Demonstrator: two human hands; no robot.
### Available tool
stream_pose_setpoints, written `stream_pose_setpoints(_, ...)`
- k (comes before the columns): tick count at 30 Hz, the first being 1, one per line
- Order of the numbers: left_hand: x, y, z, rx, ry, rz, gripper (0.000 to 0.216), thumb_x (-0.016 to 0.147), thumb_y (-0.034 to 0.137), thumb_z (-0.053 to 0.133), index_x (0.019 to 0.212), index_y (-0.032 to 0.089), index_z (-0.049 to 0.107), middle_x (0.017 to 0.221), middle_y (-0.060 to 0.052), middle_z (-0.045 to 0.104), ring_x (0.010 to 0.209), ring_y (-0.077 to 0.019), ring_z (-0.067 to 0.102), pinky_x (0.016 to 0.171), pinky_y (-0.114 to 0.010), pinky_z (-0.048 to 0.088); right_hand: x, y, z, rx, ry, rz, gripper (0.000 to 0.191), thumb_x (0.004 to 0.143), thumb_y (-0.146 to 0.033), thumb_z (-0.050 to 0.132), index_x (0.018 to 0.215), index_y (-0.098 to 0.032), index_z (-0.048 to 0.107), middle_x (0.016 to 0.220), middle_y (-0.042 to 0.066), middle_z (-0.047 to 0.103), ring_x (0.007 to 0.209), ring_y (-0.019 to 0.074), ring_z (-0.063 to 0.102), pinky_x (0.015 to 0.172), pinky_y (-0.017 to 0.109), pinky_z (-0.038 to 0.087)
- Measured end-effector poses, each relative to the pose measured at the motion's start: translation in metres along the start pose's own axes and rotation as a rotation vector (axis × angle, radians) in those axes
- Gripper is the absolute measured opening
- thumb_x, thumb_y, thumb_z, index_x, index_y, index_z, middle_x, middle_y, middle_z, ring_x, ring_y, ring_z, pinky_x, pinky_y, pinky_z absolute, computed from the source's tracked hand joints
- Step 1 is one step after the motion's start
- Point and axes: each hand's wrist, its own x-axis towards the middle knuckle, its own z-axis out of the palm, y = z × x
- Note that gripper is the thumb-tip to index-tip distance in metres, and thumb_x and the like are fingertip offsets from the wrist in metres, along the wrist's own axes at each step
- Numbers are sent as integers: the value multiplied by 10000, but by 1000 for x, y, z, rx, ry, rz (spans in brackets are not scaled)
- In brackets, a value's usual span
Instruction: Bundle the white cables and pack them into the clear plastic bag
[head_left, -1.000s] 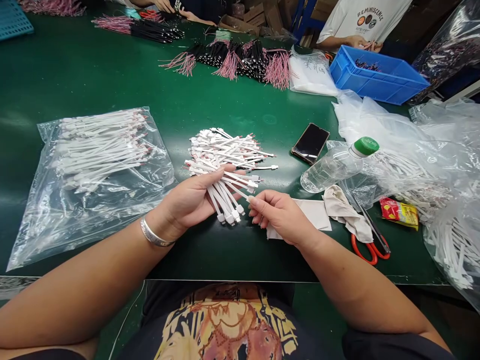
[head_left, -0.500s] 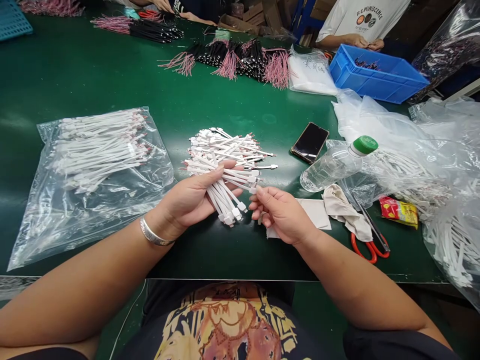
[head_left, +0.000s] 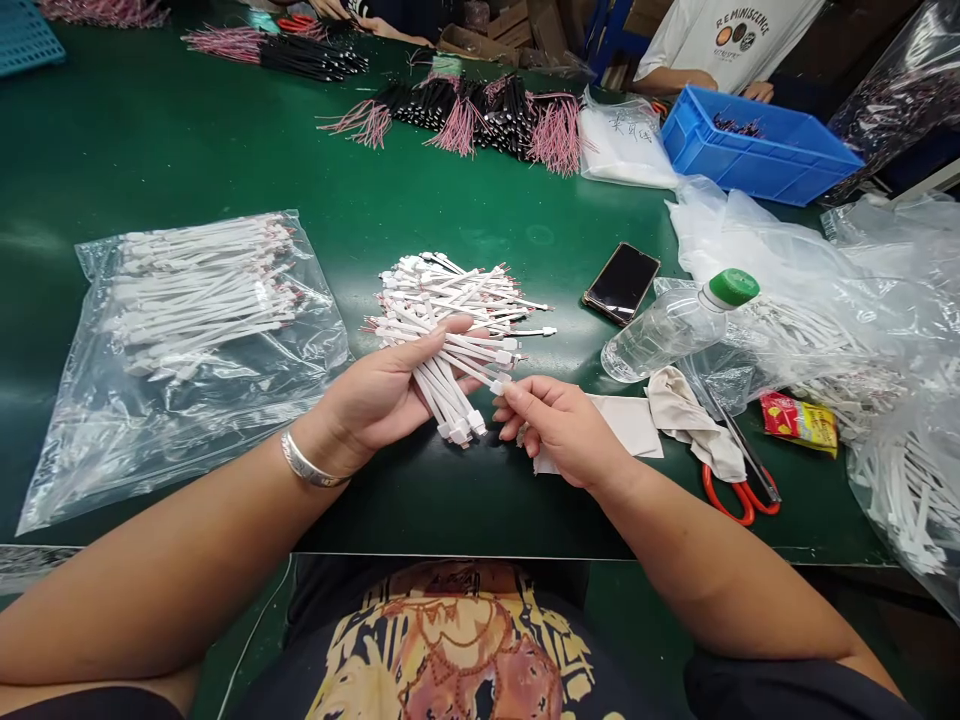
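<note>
A fanned bunch of short white cables (head_left: 448, 395) with small white connectors lies across my left hand (head_left: 386, 395), the thumb closed over it. My right hand (head_left: 559, 425) pinches the connector end of one white cable (head_left: 498, 386) between thumb and fingertips, at the right side of the bunch. Just beyond both hands, a loose pile of the same white cables (head_left: 442, 285) rests on the green table, some with reddish wire ends. To the left lies a clear plastic bag (head_left: 202, 400) with many more of these cables (head_left: 206, 290) in or on it.
Right of my hands are a phone (head_left: 622, 283), a clear bottle (head_left: 667, 330) with a green cap, a cloth (head_left: 694, 420), red-handled scissors (head_left: 739, 495) and bags of white cables (head_left: 896, 480). Black-and-pink wire bundles (head_left: 480, 120) and a blue bin (head_left: 757, 150) stand farther back, near two co-workers.
My right hand has shifted slightly left with the pinched connector. The bunch in my left hand has moved only a little. A co-worker's hands at the back right have moved behind the blue bin.
</note>
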Motion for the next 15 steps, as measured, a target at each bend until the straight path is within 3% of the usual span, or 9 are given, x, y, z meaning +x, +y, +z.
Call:
stream_pose_setpoints(5, 0, -1, -1, -3, -1, 35, 267, 900, 181, 450, 1109, 155, 614, 1085, -94, 651, 971, -180, 625, 938, -359, 488, -5, -1, 7, -78, -154, 18, 357, 730, -482, 672, 893, -175, 590, 849, 38, 642, 654, 109, 604, 372, 143, 343)
stream_pose_setpoints(7, 0, -1, 0, 8, -6, 46, 273, 910, 181, 425, 1108, 148, 611, 1056, -95, 655, 919, -169, 635, 906, -341, 502, -6, -1, 9, -118, -144, -22, 323, 738, -443, 672, 910, -182, 589, 867, 30, 643, 676, 111, 603, 397, 153, 365)
stream_pose_setpoints(12, -2, 1, 4, 25, 7, 29, 294, 904, 162, 411, 1132, 142, 597, 1017, -99, 661, 818, -167, 647, 808, -326, 536, -4, 1, 5, -159, -76, -64, 273, 821, -450, 567, 769, -183, 554, 672, -14, 596, 513, 70, 514, 437, 174, 399)
stream_pose_setpoints(15, -3, 1, 4, 21, 15, 28, 299, 902, 161, 412, 1136, 146, 597, 1010, -97, 663, 811, -170, 648, 797, -330, 541, -3, 3, 4, -116, -120, -45, 278, 799, -465, 594, 831, -191, 561, 739, -4, 608, 605, 94, 561, 460, 176, 423)
